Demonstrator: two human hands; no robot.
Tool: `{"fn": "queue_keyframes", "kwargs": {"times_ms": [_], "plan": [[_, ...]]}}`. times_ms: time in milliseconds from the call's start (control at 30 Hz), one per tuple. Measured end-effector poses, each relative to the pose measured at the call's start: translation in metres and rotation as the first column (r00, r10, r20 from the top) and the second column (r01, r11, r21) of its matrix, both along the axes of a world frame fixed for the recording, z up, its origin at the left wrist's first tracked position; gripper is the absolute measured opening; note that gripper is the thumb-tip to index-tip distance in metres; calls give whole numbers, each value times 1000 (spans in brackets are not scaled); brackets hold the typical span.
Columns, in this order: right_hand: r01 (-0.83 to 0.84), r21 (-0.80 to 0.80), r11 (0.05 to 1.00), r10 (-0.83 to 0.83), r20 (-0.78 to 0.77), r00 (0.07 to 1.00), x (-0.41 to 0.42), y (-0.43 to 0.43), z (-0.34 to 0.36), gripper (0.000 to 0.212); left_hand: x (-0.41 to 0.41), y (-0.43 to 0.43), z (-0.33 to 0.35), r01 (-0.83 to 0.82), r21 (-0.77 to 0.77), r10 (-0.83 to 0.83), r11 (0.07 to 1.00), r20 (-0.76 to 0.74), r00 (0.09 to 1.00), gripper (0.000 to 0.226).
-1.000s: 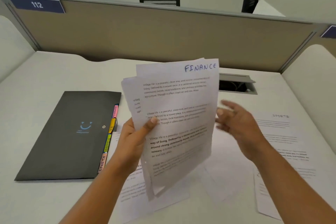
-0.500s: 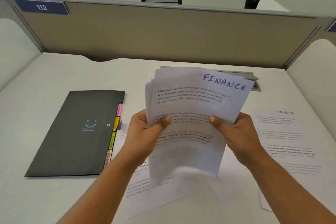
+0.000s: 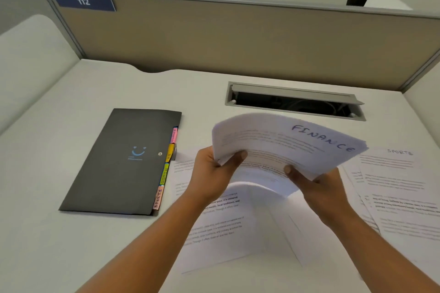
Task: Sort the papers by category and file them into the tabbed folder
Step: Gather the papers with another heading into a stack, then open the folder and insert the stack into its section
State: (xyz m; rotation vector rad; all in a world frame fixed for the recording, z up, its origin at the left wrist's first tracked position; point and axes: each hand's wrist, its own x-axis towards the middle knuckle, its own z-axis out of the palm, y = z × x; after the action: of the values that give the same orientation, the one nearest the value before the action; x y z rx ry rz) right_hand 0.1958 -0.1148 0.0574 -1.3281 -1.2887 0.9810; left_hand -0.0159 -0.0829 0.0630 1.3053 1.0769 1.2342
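Gripping the white printed paper stack headed FINANCE (image 3: 285, 145) at centre frame, your left hand (image 3: 209, 173) and newly joined right hand (image 3: 316, 188) have tipped it flat, likely ready for the dark grey tabbed folder (image 3: 123, 162) centre-left.

Center frame: left grip (image 3: 210, 173) & right grip (image 3: 316, 189) hold FINANCE stack (image 3: 285, 143) by its near edge, thumbs on top, sheets bowed, above the table (image 3: 71, 131). Black folder (image 3: 119, 166) lies shut at left w/ colored tabs (image 3: 164, 177) on its right edge. Loose sheets (image 3: 221, 226) lie under the arms, SPORTS sheet (image 3: 400, 188) at right, cable slot (image 3: 295, 103) behind
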Motion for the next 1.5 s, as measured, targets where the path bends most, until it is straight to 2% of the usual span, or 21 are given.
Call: {"fn": "queue_keyframes", "kwargs": {"times_ms": [100,233,333,467,533,567,633,700,733,800,833,867,933,1000,1100,1167,1233,1333,1433,1500], "plan": [[16,24,1000,-14,-64,998,2,-1,-3,38,-5,1,-2,22,29,-22,999,27,999,34],[-38,-89,995,42,46,998,2,-5,-26,30,-3,-2,-24,7,-101,-15,995,-74,997,27],[-20,-115,993,25,43,999,1,-5,-37,24,-10,3,-34,8,-91,-18,996,-105,994,21],[43,-141,989,-39,34,999,0,-2,-41,14,-25,18,-26,106,-142,-136,984,-226,965,16],[97,-148,984,-92,37,995,3,-2,-42,14,-42,29,-25,91,-164,-138,982,-302,943,33],[121,-155,980,-117,35,993,5,-3,-42,14,-54,36,-27,36,-136,-87,990,-397,914,44],[160,-180,971,-158,27,987,12,-5,-45,12,-86,46,-40,-106,-41,53,993,-661,749,49],[206,-213,955,-207,18,978,18,-8,-50,10,-117,53,-56,-228,-17,102,973,-861,499,40],[227,-235,945,-233,6,973,22,-9,-53,8,-129,56,-63,-276,-42,64,960,-929,364,43],[254,-275,927,-270,-19,963,26,-12,-59,5,-143,58,-75,-362,-142,-103,921,-987,124,74],[270,-287,919,-290,-27,957,28,-13,-62,6,-146,56,-78,-406,-207,-192,890,-978,77,93],[289,-298,910,-314,-37,949,30,-14,-64,8,-147,54,-81,-442,-264,-254,857,-964,84,106],[320,-325,890,-360,-69,930,32,-16,-68,15,-145,45,-87,-467,-336,-311,818,-941,131,113],[333,-348,876,-386,-94,918,34,-17,-70,17,-141,34,-93,-451,-331,-335,829,-939,73,108],[323,-384,865,-394,-120,911,33,-18,-72,10,-133,16,-94,-430,-267,-335,863,-938,-90,97],[320,-388,864,-392,-120,912,31,-20,-73,9,-131,12,-86,-372,-191,-270,908,-947,-174,76],[321,-395,861,-391,-109,914,27,-22,-76,9,-131,19,-76,-337,-125,-185,933,-971,-152,63],[332,-404,852,-394,-79,916,23,-23,-81,4,-135,49,-73,-375,-72,-92,924,-995,-37,62],[319,-401,859,-384,-90,919,17,-24,-79,8,-136,84,-79,-422,-107,-84,900,-994,73,74],[309,-398,864,-375,-98,922,14,-25,-76,8,-135,102,-83,-451,-176,-151,875,-984,91,92]]}}
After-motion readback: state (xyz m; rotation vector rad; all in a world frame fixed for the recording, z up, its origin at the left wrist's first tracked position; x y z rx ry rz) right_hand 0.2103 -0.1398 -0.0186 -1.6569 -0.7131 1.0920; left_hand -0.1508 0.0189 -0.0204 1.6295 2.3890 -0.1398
